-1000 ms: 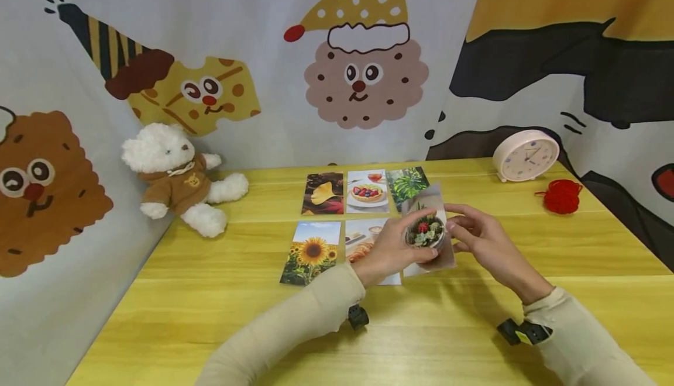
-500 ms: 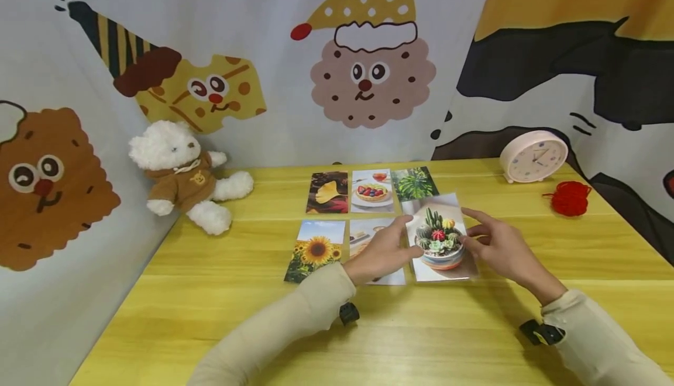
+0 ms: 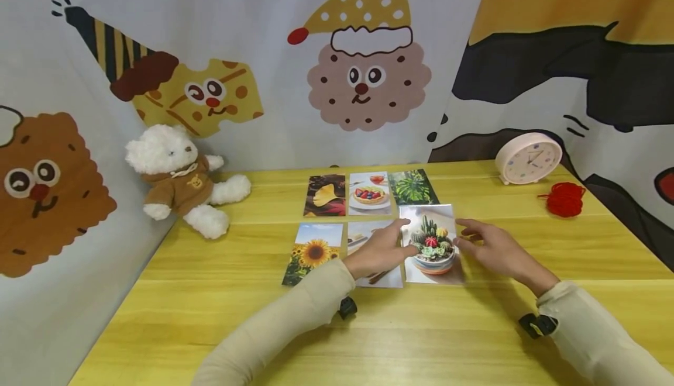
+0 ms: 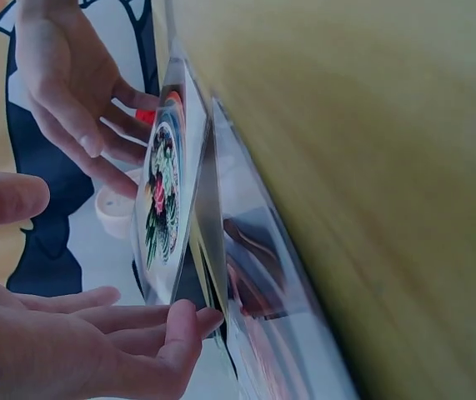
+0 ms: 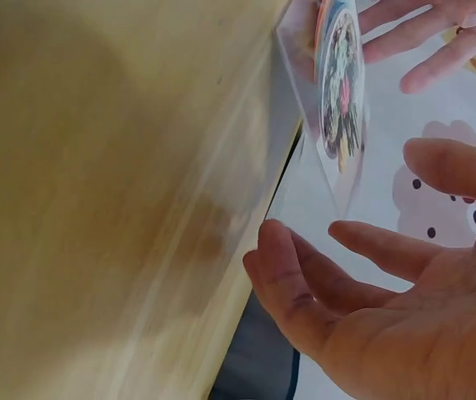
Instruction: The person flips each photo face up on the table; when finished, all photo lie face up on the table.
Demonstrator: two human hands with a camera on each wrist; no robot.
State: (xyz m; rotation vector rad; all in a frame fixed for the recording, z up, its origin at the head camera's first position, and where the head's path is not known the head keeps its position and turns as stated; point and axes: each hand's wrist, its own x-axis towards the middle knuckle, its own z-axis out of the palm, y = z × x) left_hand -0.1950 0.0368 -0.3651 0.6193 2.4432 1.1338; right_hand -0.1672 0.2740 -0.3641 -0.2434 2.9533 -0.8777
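Observation:
A picture card of a bowl of cacti (image 3: pixel 432 245) lies at the near right of a grid of cards, slightly tilted off the table in the left wrist view. My left hand (image 3: pixel 381 250) is at its left edge, thumb spread away, fingertips by the card's edge; whether they touch cannot be told. My right hand (image 3: pixel 497 250) hovers at the right edge, fingers loosely bent; in the right wrist view its fingers (image 5: pixel 371 250) stand apart from the card. Under my left hand lies a pastry card (image 3: pixel 379 278), partly hidden. A sunflower card (image 3: pixel 314 251) is left of that.
Behind are a ginkgo leaf card (image 3: pixel 325 196), a fruit tart card (image 3: pixel 369 194) and a green leaf card (image 3: pixel 413 187). A white teddy bear (image 3: pixel 184 184) sits at the left. A pink clock (image 3: pixel 529 159) and red yarn (image 3: pixel 564 199) are at the right. A printed curtain (image 3: pixel 274 146) hangs behind.
The cactus card, first held raised and tilted between both hands, has come down nearly flat at the near right of the grid. Both hands have loosened, the right moving slightly away.

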